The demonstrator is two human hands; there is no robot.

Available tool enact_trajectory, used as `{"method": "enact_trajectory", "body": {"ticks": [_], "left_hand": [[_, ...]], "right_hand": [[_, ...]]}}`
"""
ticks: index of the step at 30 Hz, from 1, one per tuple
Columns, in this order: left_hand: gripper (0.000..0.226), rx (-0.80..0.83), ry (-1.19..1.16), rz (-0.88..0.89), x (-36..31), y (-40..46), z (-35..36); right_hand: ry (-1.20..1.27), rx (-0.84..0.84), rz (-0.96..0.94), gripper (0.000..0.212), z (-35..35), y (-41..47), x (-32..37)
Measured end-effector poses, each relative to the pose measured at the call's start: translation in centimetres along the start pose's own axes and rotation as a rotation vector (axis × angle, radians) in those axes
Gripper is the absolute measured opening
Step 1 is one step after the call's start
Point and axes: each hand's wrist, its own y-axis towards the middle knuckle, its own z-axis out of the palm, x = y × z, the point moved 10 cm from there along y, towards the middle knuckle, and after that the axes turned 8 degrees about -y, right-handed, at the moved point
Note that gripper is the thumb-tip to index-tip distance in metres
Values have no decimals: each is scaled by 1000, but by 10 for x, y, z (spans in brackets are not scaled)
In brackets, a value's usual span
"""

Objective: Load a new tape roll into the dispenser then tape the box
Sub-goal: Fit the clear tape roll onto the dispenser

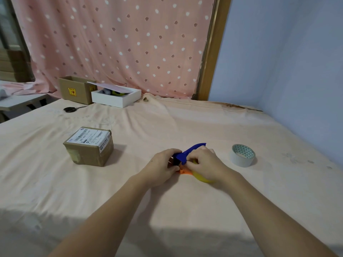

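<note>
A blue tape dispenser [189, 152] with an orange part at its underside lies on the peach sheet at the centre. My left hand [163, 166] grips its left end. My right hand [204, 164] closes over its right side and over a yellow tape roll [201, 178], of which only the lower edge shows. The small brown cardboard box [89, 146] with a white shipping label stands to the left, apart from both hands. A white tape roll [242, 155] with a green-patterned core lies to the right, untouched.
Black-handled scissors [71, 109] lie at the back left. Behind them stand an open cardboard box [75, 89] and a white box [116, 98] with a loose lid. A pink dotted curtain and a blue wall bound the bed.
</note>
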Motion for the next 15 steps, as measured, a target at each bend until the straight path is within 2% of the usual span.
{"method": "enact_trajectory", "body": {"ticks": [5, 11, 15], "left_hand": [[49, 61, 4, -18, 2, 1, 0], [50, 43, -30, -28, 5, 0, -1], [56, 54, -37, -55, 6, -1, 0]], "right_hand": [[-23, 38, -42, 25, 2, 4, 1], [-103, -105, -47, 27, -6, -1, 6], [-99, -117, -23, 22, -6, -3, 5]]}}
